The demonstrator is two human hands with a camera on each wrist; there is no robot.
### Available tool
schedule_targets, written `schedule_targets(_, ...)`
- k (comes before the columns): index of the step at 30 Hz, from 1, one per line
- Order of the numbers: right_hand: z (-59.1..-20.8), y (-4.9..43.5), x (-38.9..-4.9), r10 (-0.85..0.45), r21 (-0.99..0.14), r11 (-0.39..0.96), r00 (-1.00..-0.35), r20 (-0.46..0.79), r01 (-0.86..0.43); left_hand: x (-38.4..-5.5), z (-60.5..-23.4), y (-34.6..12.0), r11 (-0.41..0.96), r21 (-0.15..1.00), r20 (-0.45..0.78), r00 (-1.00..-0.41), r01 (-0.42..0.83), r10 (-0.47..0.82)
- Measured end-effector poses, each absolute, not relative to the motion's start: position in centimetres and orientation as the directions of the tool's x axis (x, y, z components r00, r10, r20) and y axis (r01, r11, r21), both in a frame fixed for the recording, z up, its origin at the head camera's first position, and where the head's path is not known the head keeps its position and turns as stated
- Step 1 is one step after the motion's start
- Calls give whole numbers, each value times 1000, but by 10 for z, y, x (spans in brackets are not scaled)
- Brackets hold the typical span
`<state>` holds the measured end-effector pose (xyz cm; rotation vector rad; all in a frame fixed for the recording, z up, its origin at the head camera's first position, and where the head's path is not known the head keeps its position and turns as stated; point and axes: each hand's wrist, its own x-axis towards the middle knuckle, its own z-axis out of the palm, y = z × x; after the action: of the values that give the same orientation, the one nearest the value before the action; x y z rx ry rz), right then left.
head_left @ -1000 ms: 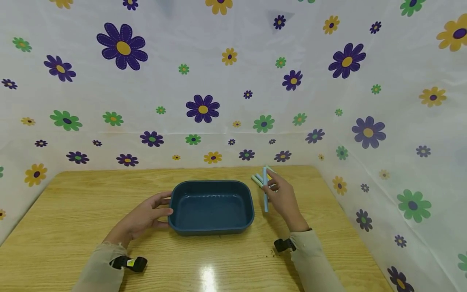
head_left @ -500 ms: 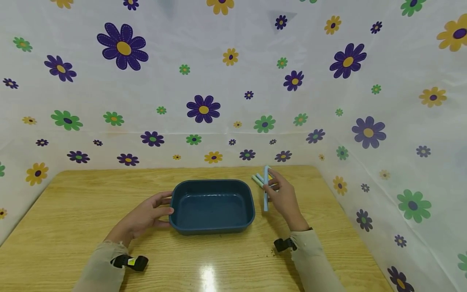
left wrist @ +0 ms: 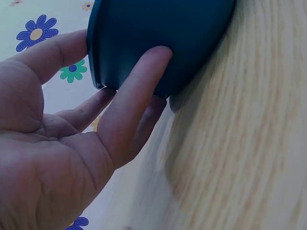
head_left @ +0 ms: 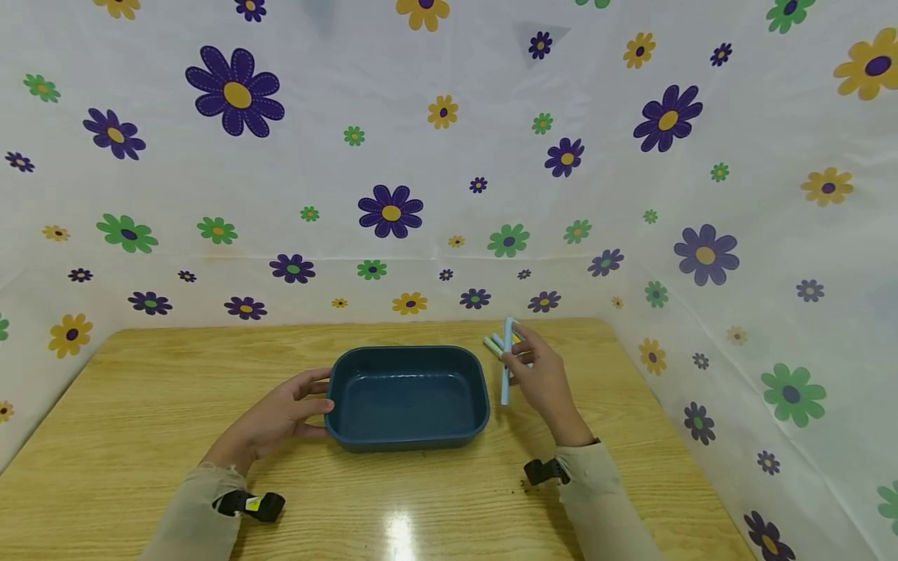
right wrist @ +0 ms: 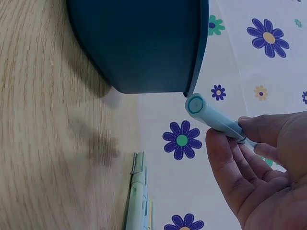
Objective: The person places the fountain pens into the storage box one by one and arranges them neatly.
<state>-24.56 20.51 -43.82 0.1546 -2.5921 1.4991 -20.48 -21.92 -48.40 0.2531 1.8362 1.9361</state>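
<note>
While I watch through the cameras, the person's right grip (head_left: 543, 378) pinches a pale blue cylindrical pen (right wrist: 211, 117) between thumb and fingers, just beside the right end of a dark blue, plastic-looking rectangular box with rounded corners (head_left: 408, 401) and apart from its rim. At the opposite end, the left grip (head_left: 284, 413) is spread, thumb and fingers laid against the outside of the box, which sits on a wood-grained table (head_left: 203, 362).

For this holding and steadying, I judge that a light but sure pinch suits the slim barrel best, since a slack one could let it roll or swing into the rim. I would have the left fingers press gently: a hard push could slide the box towards the pen.

What I can't make out well is the group of loose pens (head_left: 494, 345) by the right grip: one pale green pen with a clip (right wrist: 137, 201) shows plainly from the right wrist, but the hand covers much of the rest from above, so I can't count them or say what the yellow patch (head_left: 517, 339) belongs to. Part of the held pen hides behind the fingers, and both wrist views cut the box off at the top
</note>
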Motion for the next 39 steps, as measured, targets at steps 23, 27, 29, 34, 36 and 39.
schedule_targets(23, -423, 174, -233, -66, -823, 493, -955, 289, -283, -205, -481, -219, -1, 982, -170, -878, -191, 446)
schedule_targets(27, -422, 166, -231, -67, -833, 467, -951, 302, -297, -204, -481, -220, -1, 982, -170, -880, -190, 444)
schedule_targets(29, -423, 161, -230, -74, -834, 465, -952, 298, -297, -204, -482, -219, -1, 981, -173, -880, -193, 443)
schedule_targets(34, -427, 144, -227, -98, -828, 477, -954, 282, -294, -203, -483, -219, -4, 978, -184, -879, -207, 441)
schedule_targets(36, -428, 136, -225, -112, -824, 478, -952, 285, -303, -203, -483, -218, -6, 978, -184, -879, -208, 440)
schedule_targets(39, -429, 124, -224, -129, -823, 475, -950, 285, -312, -203, -483, -218, -9, 978, -181, -878, -206, 443)
